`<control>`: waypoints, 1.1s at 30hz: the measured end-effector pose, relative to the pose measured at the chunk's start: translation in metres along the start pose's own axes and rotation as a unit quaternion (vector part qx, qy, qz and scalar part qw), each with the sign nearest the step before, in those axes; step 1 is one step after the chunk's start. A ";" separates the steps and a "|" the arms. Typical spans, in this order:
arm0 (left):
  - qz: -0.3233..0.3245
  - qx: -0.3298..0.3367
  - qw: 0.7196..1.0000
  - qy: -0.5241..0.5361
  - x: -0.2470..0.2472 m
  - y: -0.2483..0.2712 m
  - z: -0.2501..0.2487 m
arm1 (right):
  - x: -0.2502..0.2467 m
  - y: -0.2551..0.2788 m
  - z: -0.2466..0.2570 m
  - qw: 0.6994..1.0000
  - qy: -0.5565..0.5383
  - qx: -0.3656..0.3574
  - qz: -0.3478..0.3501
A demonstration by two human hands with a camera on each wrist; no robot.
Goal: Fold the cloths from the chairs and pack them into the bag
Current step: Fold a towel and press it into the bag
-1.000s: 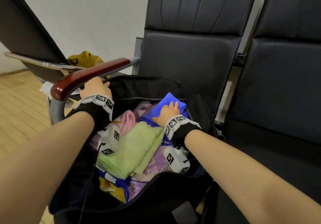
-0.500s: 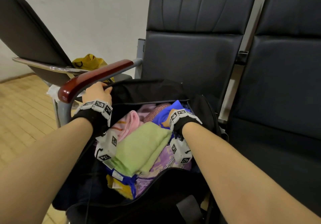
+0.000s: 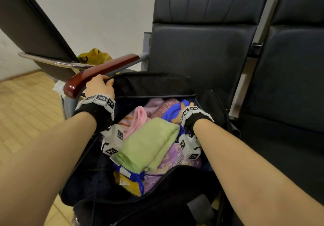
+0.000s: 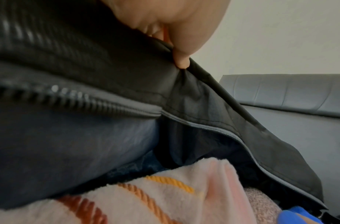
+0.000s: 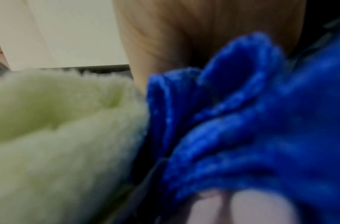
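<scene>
My left hand (image 3: 99, 86) pinches the raised edge of the black fabric duffel bag (image 3: 154, 83), thumb and fingers clamped on the flap just below the dark red wooden armrest (image 3: 100, 72). My right hand (image 3: 184, 111) is sunk into the far corner of the bag against the crumpled bright blue fleece cloth (image 3: 172, 111); the fingers are buried, so I cannot tell whether they grip it or merely press. Just left of that wrist lies the folded pale green terry towel (image 3: 149, 141), with a pink fluffy cloth with orange stitching (image 3: 136, 118) between my two hands and a lilac patterned cloth (image 3: 175, 157) under my right wrist.

The risks, as I judge them: the blue cloth looks bunched, and pushing harder could undo its fold. The bag is nearly full, so the green towel on top could slide out when I withdraw. If my left pinch slips, the flap could drop over my working hand.
</scene>
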State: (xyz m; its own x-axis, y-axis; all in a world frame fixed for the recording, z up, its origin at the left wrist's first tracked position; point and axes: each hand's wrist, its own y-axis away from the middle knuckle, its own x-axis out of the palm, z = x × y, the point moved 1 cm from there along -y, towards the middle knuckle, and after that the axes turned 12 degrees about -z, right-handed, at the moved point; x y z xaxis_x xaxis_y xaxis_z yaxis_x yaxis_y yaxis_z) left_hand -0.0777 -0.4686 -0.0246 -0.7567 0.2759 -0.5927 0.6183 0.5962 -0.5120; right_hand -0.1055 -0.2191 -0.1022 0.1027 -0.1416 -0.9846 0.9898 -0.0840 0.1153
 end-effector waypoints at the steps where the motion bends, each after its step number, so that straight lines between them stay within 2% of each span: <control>1: 0.003 0.003 1.000 -0.002 0.001 0.001 0.001 | 0.003 -0.002 0.000 1.000 -0.005 0.010 -0.005; 4: 0.015 0.011 1.000 -0.005 -0.002 0.004 0.000 | 0.005 -0.003 0.002 0.999 -0.017 0.032 -0.009; 6: 0.042 0.014 0.999 -0.002 -0.008 0.006 -0.004 | -0.007 0.007 0.004 0.999 -0.028 0.013 -0.016; 10: 0.136 -0.003 0.990 -0.039 -0.029 0.004 -0.023 | -0.030 0.013 0.008 0.993 -0.107 0.009 -0.050; 13: 0.201 0.002 0.978 -0.059 -0.046 0.010 -0.042 | -0.056 0.027 0.010 0.977 -0.206 0.001 -0.057; 17: 0.205 0.032 0.976 -0.071 -0.069 0.029 -0.075 | -0.094 0.058 -0.008 0.957 -0.280 0.004 -0.070; 24: 0.228 0.142 0.962 -0.036 -0.121 0.108 -0.171 | -0.135 0.149 -0.096 0.913 -0.397 0.051 -0.075; 28: 0.257 0.167 0.952 0.021 -0.126 0.176 -0.221 | -0.155 0.202 -0.170 0.901 -0.413 0.085 -0.100; 33: 0.326 0.215 0.918 0.066 -0.123 0.260 -0.279 | -0.175 0.260 -0.263 0.881 -0.431 0.127 -0.146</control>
State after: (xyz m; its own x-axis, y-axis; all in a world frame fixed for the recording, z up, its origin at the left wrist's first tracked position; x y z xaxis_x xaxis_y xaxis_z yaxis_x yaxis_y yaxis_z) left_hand 0.1165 -0.1374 0.0886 -0.1967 0.5747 -0.7944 0.9544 -0.0732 -0.2893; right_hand 0.1596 0.0430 0.0657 -0.3753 -0.7651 -0.5232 0.8959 -0.4443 0.0071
